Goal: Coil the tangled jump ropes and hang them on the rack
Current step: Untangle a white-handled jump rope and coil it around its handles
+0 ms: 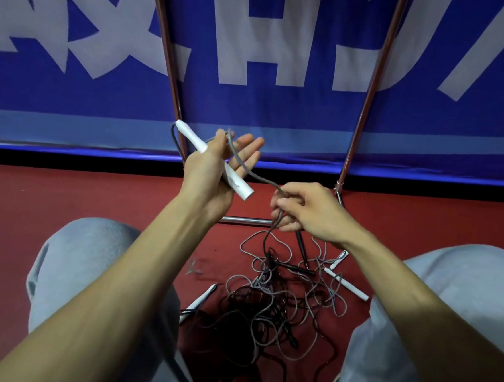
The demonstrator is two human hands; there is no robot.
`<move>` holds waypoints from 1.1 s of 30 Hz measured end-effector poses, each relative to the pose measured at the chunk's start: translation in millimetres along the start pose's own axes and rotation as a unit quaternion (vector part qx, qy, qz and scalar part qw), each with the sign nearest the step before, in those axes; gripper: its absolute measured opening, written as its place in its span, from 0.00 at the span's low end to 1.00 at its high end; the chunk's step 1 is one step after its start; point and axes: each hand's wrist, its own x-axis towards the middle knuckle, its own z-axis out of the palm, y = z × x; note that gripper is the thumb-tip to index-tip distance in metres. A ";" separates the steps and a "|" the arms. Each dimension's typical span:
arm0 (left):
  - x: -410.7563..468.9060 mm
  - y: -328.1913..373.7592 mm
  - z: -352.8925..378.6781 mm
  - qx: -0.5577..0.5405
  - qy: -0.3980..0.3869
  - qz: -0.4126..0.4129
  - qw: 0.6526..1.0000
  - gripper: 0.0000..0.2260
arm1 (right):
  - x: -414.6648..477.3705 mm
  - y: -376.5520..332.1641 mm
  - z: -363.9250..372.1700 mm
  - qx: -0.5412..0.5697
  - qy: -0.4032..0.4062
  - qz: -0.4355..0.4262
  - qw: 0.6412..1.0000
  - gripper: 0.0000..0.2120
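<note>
Straight down between my knees is pretty much blocked by the rope tangle and loose handles. The rope strung from the white handle in my left hand to my right hand cuts across the middle. The rack bar and two slanted poles fence the front. The bare floor off to the left is open.

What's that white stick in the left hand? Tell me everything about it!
It is a white handle of a jump rope, a smooth, plastic-looking tube. It lies slanted across the palm of the left hand, held under the thumb, both ends sticking out. A dark cord leaves its far end. A grey rope runs past it to the right hand.
</note>
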 end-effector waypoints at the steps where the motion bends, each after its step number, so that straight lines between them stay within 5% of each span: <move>1: 1.5 -1.9 -1.6 0.023 0.008 -0.001 1.000 0.05 | -0.4 -2.8 -1.6 0.015 0.012 -0.006 1.000 0.13; 5: 1.3 -14.8 -2.0 0.213 0.000 -0.027 0.977 0.04 | -4.7 -20.7 -14.0 0.138 0.109 -0.058 0.983 0.11; 9: -2.2 -31.5 -8.4 0.442 -0.072 -0.122 0.886 0.08 | -9.7 -36.4 -29.7 0.287 0.152 -0.110 0.939 0.09; 13: -9.0 -42.8 -10.0 0.474 -0.158 -0.183 0.847 0.07 | -10.6 -41.0 -38.2 0.381 0.186 -0.111 0.899 0.09; 20: -18.6 -50.1 -3.6 0.492 -0.222 -0.043 0.841 0.07 | -5.8 -32.0 -53.2 0.519 0.253 -0.076 0.813 0.07; 26: -20.8 -47.6 2.8 0.387 -0.160 -0.007 0.908 0.06 | -0.6 -24.4 -51.5 0.488 0.261 -0.002 0.833 0.05; 33: -23.6 -24.3 18.2 0.176 -0.120 0.032 0.976 0.06 | -1.5 -22.3 -27.2 0.221 0.115 0.040 0.968 0.10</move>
